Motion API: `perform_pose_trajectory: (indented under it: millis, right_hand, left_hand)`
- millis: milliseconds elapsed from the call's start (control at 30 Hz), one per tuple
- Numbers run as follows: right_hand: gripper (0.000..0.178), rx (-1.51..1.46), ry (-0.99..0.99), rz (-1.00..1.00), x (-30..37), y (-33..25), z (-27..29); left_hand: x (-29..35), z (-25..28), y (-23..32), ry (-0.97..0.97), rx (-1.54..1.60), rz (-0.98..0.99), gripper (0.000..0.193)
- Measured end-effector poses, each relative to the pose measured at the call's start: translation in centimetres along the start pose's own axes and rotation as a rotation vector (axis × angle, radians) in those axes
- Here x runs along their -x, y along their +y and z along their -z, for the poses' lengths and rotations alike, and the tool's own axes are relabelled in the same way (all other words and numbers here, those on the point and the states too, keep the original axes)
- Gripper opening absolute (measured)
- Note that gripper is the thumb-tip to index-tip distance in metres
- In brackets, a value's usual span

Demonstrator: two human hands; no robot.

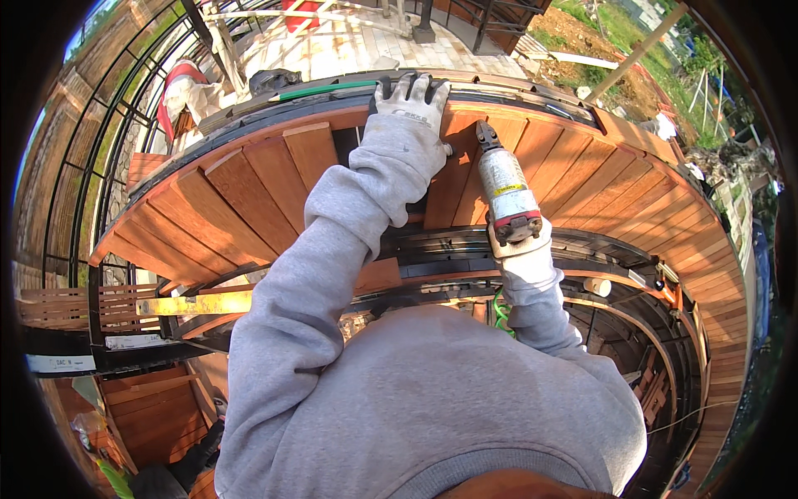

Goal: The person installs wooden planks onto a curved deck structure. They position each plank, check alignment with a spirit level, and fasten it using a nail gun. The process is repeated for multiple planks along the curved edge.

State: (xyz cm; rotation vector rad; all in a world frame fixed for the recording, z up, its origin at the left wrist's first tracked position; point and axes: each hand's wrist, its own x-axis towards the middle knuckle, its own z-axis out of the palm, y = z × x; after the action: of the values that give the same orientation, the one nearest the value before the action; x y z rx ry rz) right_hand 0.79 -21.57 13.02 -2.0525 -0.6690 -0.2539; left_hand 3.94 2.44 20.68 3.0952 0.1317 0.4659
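Observation:
My left hand (409, 101), in a white and dark work glove, rests on the far curved edge of the wooden decking. Its fingers are stretched out and spread, pressing near the top of a reddish board (459, 162). My right hand (519, 241), also gloved, is wrapped round the handle of a silver nail gun (505, 179) with a red and black rear end. The gun's dark nose (487, 135) points at the boards just right of my left hand; whether it touches them I cannot tell. Left of my left arm, a dark gap separates the board from another (309, 158).
Loose-looking boards (212, 208) fan out on the left; closely set ones (615, 187) curve right. A long green strip (324, 90) lies along the far rim. A green coiled hose (501, 312) hangs by my right forearm. Dark curved framing, a yellow bar (195, 303) and an orange clamp (667, 293) are nearby.

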Motion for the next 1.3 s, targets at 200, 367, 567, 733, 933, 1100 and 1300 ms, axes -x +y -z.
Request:
perform_pose_trajectory:
  millis: [200, 367, 567, 733, 933, 1100, 1300]
  right_hand:
    - [0.021, -0.051, 0.036, -0.067, 0.2, -0.8, -0.5]
    - [0.017, 0.081, 0.099, -0.049, 0.3, -2.4, -0.2]
    - [0.022, 0.041, 0.112, -0.036, 0.4, -2.6, -0.9]
    - [0.027, 0.075, 0.126, -0.081, -0.1, -3.8, -1.1]
    - [0.027, 0.04, 0.13, -0.083, 0.2, -4.1, -1.5]
    - [0.028, 0.067, 0.08, -0.028, -0.2, -4.5, -1.8]
    - [0.031, 0.106, 0.055, -0.026, -0.3, -4.4, -2.0]
  left_hand:
    - [0.1, 0.2, -0.4, -0.02, -0.045, -0.001, 0.094]
    - [-0.3, 0.3, 0.0, -0.007, -0.013, -0.021, 0.097]
    - [0.1, 0.3, -0.4, 0.001, 0.031, -0.034, 0.099]
    - [0.1, 0.5, -0.4, -0.011, 0.039, -0.039, 0.098]
    - [0.1, 0.0, -0.7, 0.005, 0.054, -0.061, 0.097]
    - [0.1, -0.7, -1.3, 0.104, 0.091, -0.087, 0.094]
    - [-0.3, -1.3, -1.8, 0.142, 0.095, -0.116, 0.09]
